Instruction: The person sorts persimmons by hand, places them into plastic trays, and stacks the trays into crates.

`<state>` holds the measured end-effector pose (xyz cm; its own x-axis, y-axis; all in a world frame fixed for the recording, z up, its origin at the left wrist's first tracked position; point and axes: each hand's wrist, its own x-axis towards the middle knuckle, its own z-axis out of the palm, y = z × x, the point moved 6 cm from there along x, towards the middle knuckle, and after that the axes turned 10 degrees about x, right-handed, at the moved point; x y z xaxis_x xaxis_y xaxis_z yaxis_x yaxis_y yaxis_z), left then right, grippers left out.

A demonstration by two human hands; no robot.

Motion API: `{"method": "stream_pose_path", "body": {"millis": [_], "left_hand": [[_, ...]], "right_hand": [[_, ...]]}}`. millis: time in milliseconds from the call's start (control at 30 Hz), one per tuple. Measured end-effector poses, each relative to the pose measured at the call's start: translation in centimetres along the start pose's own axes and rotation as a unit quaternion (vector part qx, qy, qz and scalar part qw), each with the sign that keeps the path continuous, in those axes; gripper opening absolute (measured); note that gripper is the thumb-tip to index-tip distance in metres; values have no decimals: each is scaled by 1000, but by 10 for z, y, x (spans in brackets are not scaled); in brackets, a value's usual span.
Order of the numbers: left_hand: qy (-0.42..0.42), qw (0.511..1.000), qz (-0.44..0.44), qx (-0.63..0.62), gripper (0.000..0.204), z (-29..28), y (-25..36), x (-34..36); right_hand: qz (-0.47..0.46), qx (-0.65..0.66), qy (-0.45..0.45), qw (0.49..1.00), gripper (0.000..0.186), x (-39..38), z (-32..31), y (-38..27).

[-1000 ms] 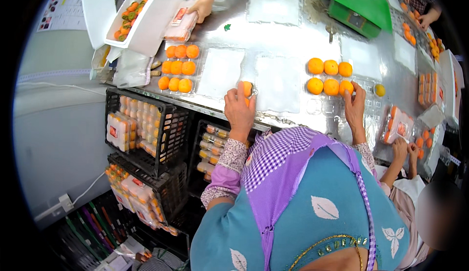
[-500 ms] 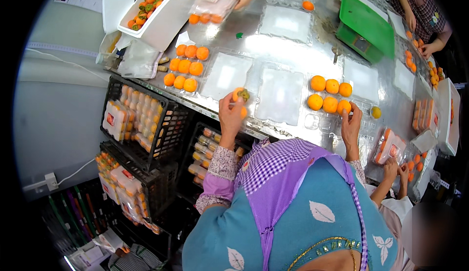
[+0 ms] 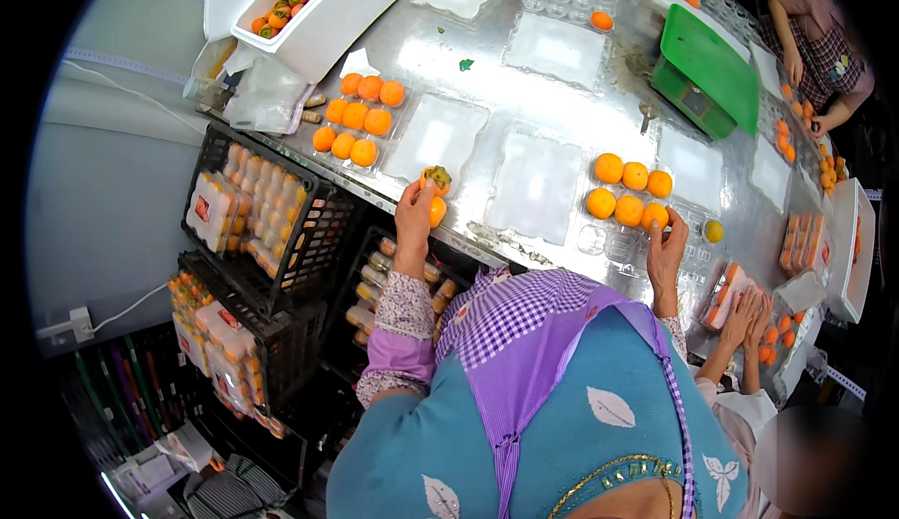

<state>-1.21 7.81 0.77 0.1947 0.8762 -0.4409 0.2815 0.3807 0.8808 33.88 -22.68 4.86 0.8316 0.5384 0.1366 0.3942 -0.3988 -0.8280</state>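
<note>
My left hand (image 3: 412,224), at the near table edge, is closed round two persimmons. The upper persimmon (image 3: 436,178) has its green-brown calyx showing; a plain orange persimmon (image 3: 436,211) sits just below it. On the right, my right hand (image 3: 667,255) has its fingertips on a persimmon (image 3: 655,216) at the right end of a row. That fruit lies in a clear cupped tray (image 3: 622,244), whose two farther rows hold persimmons and whose nearest cups show no fruit. A filled tray of persimmons (image 3: 354,116) stands left of my left hand.
Flat translucent lids or trays with white sheets (image 3: 536,182) lie between my hands. Beyond are a green bin (image 3: 709,74) and a white foam box (image 3: 323,28) of persimmons. Black crates (image 3: 314,238) of packed fruit stand lower left. Co-workers' hands (image 3: 744,318) work at right.
My left hand has drawn left and nearer with its persimmons. At the far side, another person's hand and packed tray have left the view. A co-worker's hands at right now lie on a pack.
</note>
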Motion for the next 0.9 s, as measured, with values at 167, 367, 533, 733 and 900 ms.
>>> {"method": "stream_pose_path", "body": {"millis": [167,367,533,733,900], "left_hand": [[-53,998,-14,-44,39,16,9,-13],[-88,992,-13,-88,40,29,12,-23],[-126,975,12,-181,41,23,17,-24],[-136,944,61,-294,47,-6,36,-34],[-167,913,104,-356,61,-26,42,-34]], "right_hand": [[26,-3,-12,1000,38,4,-2,7],[31,-3,-19,999,38,6,-3,4],[22,1,-18,1000,38,5,-2,5],[27,-6,-21,999,39,6,-2,4],[21,-1,-22,1000,39,7,-2,6]]}}
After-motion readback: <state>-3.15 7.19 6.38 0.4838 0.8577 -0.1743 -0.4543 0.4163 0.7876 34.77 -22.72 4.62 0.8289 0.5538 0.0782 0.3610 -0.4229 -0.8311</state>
